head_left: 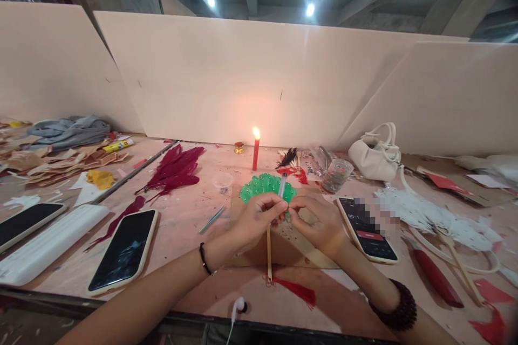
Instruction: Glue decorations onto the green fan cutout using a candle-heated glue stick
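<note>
A green fan-shaped piece [257, 188] dotted with small shiny beads lies on a brown board [324, 259]. Its wooden handle [269, 259] points toward me and ends in a red tassel [297, 290]. My left hand [263, 215] is closed above the fan, thumb and forefinger pressed together. A slim silvery pen-like stick [282, 186] rises from behind its fingers. Against it, my right hand [318, 221] is closed in a pinch at the fingertips. Whatever sits between the two sets of fingertips is too small to make out.
Behind the fan a lit red candle [256, 153] stands upright. Dark red feathers [176, 172] and a phone [124, 250] lie left. To the right are a clear cup [336, 175], a second phone [366, 232], white feathers [437, 215], a red-handled tool [437, 277] and a white bag [374, 153].
</note>
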`<state>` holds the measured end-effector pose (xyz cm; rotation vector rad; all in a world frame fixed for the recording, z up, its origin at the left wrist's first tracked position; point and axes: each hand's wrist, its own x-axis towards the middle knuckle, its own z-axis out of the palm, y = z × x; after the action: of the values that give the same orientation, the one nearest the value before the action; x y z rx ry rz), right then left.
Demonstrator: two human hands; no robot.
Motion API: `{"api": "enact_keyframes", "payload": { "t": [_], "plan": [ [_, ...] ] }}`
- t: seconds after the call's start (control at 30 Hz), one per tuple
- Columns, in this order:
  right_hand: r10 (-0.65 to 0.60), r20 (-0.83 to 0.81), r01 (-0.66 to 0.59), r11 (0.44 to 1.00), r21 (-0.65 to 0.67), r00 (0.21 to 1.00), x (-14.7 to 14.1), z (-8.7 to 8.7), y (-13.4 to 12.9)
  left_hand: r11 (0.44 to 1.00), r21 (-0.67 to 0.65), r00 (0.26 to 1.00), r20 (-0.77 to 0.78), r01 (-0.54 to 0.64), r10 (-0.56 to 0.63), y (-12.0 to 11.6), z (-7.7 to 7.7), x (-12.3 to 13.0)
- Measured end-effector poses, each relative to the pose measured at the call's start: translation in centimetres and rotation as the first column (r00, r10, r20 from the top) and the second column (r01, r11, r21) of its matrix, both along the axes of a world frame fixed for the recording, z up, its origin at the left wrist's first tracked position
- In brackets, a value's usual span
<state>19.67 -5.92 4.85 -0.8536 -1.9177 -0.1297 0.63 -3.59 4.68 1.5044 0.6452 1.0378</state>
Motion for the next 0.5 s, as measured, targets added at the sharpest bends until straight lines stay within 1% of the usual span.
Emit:
{"api": "enact_keyframes", "payload": {
  "t": [0.13, 0.27, 0.37, 0.5],
  "plan": [
    [-0.008, -0.007, 0.008, 1.000, -0.009, 1.000, -0.26, -0.07, -0.15, 0.999, -0.038, 1.000, 0.021, 0.009, -0.009, -0.08, -0.43, 0.25],
    [-0.016, -0.007, 0.016, 1.000, -0.006, 1.000, -0.51, 0.20, -0.29, 0.998, -0.056, 0.999, 0.026, 0.034, -0.032, -0.25, -0.47, 0.47],
    [-0.028, -0.009, 0.028, 1.000, 0.004, 1.000, -0.54, 0.38, -0.29, 0.999, -0.039, 0.999, 0.015, 0.030, -0.030, -0.32, -0.36, 0.48],
    [-0.029, 0.007, 0.029, 1.000, 0.008, 1.000, -0.47, 0.45, -0.28, 0.999, 0.016, 0.999, -0.015, 0.038, -0.038, -0.40, -0.18, 0.41]
  ]
}}
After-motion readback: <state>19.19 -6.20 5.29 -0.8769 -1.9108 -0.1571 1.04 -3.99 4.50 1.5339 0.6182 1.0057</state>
